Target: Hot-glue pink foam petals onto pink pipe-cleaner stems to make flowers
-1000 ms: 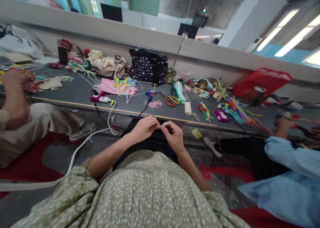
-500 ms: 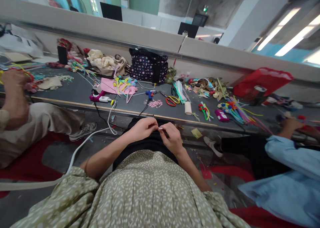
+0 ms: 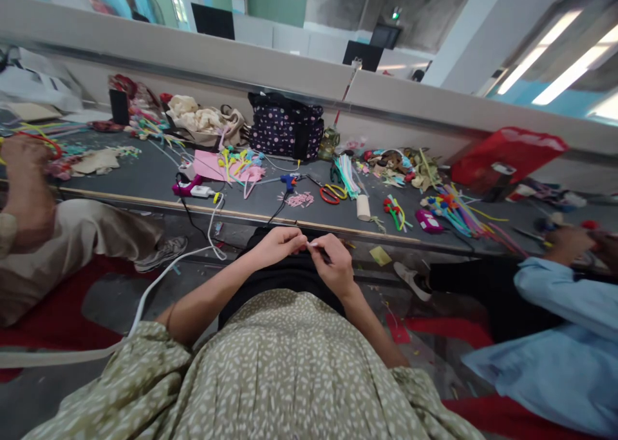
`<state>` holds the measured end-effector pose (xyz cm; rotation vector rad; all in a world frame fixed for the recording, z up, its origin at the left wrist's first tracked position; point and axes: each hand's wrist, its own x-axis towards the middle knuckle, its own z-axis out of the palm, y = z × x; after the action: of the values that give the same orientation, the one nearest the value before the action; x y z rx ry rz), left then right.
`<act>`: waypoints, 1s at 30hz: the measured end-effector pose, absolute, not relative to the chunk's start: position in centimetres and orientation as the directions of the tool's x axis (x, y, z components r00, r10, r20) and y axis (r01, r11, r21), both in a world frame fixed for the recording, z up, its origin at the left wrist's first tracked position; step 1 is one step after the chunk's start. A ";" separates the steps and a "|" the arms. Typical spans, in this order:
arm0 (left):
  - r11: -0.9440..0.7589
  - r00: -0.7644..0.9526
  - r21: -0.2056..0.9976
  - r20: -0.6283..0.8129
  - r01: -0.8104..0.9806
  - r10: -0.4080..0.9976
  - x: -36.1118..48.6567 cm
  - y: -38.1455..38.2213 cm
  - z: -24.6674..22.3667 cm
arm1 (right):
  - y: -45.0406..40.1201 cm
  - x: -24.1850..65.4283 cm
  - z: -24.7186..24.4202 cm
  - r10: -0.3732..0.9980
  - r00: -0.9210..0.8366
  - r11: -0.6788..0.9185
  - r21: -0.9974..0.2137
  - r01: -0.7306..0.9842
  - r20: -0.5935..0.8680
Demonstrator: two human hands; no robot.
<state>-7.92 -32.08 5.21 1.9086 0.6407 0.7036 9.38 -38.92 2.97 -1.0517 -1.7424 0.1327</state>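
Note:
My left hand and my right hand meet fingertip to fingertip over my lap, just below the table's front edge. Both are closed in a pinch. A tiny pale piece shows between them, at the right fingertips; what the left fingers grip is hidden. Beyond my hands on the dark table lies a pile of small pink pieces. Beside the pile are a blue glue gun and red-and-yellow-handled scissors.
A purple glue gun with a white cable lies left. Pink felt, a dotted bag, a beige cylinder and pipe cleaners stand or lie around. People sit on both sides, their arms at the table.
My fingertips have shifted slightly against each other, the right fingers curling more. The hand of the person on the right has moved a little to the right.

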 end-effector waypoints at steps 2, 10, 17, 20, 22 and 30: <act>-0.258 0.712 0.962 0.119 0.090 0.692 -7.8 -32.0 4.8 | -38.9 9.4 2.8 0.664 -0.114 0.628 -0.469 0.621 0.739; -0.349 0.712 0.930 0.167 0.115 0.682 -7.8 -32.1 4.9 | -39.0 8.9 2.9 0.816 0.050 0.483 -0.727 0.488 0.576; -0.716 0.720 0.667 0.392 0.207 0.572 -8.3 -32.6 5.8 | -38.6 9.3 2.8 0.949 0.037 0.299 -0.933 0.202 0.313; -0.664 0.710 0.721 0.360 0.200 0.605 -8.2 -32.6 5.9 | -38.7 9.3 2.8 0.898 0.069 0.391 -0.861 0.324 0.434; -0.512 0.709 0.841 0.255 0.172 0.658 -8.0 -32.5 5.7 | -38.9 9.3 2.8 0.818 0.061 0.484 -0.741 0.465 0.572; -0.307 0.712 0.946 0.144 0.105 0.687 -8.1 -32.1 4.7 | -39.1 9.1 2.5 0.679 -0.083 0.607 -0.494 0.623 0.730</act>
<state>-8.08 -32.14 4.69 1.8164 0.6224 0.6584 9.12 -39.10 2.48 -1.0639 -1.7686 0.0658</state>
